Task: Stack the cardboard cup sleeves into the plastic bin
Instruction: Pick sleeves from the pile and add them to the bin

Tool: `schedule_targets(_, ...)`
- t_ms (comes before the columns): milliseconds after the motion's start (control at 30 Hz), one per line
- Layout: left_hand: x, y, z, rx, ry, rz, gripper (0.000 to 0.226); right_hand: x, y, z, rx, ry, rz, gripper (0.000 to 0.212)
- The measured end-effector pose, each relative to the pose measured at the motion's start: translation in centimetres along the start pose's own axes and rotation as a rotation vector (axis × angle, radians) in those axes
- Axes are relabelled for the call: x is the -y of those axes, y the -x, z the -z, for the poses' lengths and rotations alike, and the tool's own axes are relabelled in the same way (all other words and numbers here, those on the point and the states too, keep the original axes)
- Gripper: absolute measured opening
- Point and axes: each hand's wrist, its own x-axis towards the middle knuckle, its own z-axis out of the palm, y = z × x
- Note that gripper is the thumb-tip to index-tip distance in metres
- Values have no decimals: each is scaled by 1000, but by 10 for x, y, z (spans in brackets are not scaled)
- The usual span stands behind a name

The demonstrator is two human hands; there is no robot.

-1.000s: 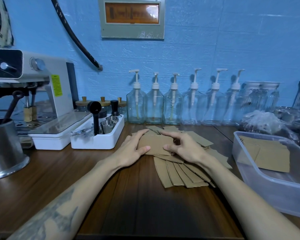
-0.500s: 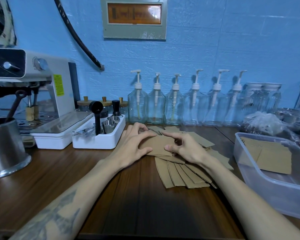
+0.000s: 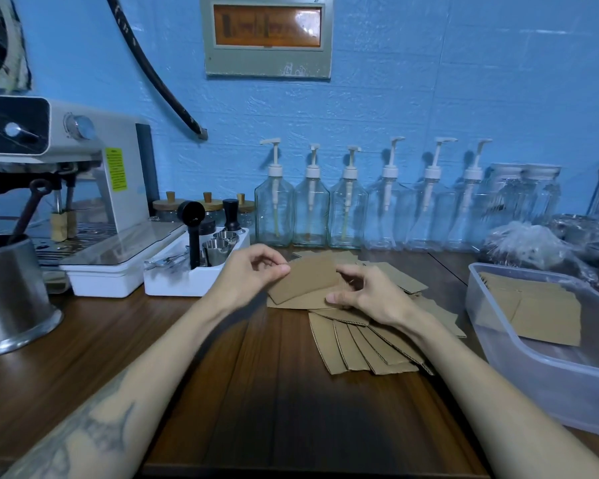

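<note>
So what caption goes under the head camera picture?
Both hands, left hand and right hand, lift a cardboard sleeve beside the plastic bin.

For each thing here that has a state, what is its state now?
Left hand: pinching the top sleeve's left end.
Right hand: holding its right end.
Top sleeve: flat, partly lifted off the pile.
Sleeve pile: fanned out on the counter.
Plastic bin: open, some sleeves inside.
Pump bottles: upright, looking empty.

6 pump bottles (image 3: 312,205) behind fingertips, 3 cork-lid jars (image 3: 168,209), 1 plastic bin (image 3: 547,371) right of fingers, 2 hands: left hand (image 3: 253,271), right hand (image 3: 363,293); sleeves overlap, uncountable.
</note>
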Motion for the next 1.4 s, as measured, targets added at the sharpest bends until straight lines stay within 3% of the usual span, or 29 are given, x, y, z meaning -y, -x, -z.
schedule_targets(133, 0, -5, 16, -87, 131, 32, 7, -2, -2, -2, -29, 38, -17, 54)
schedule_targets(233, 1, -4, 19, -105, 76, 10, 7, -2, -2, -2, -31, 59, -8, 56)
schedule_targets(633, -5, -1, 25, 58, 188, 88, 54, -5, -4, -1, -35, 78, -13, 56)
schedule_targets(800, -8, -3, 23, -87, 512, 112, 60, -3, -3, -1, -33, 87, -24, 55)
schedule_targets(900, -12, -2, 23, -117, 616, 73, 47, -3, -3, -1, -32, 90, -22, 54)
schedule_targets(1033, -13, 4, 12, -26, 324, 12, 29, -5, -4, -1, -28, 69, -14, 53)
schedule_targets(1200, -5, 8, -13, 101, -218, -117, 37, -3, -3, -2, -35, 69, 4, 56)
schedule_targets(1300, -1, 8, -12, 89, -332, -174, 43, -2, -3, -2, -21, 47, -2, 58)
schedule_targets(1400, 8, 9, -10, 152, -310, -101, 61, -2, -3, -1, 1, 4, -18, 59)
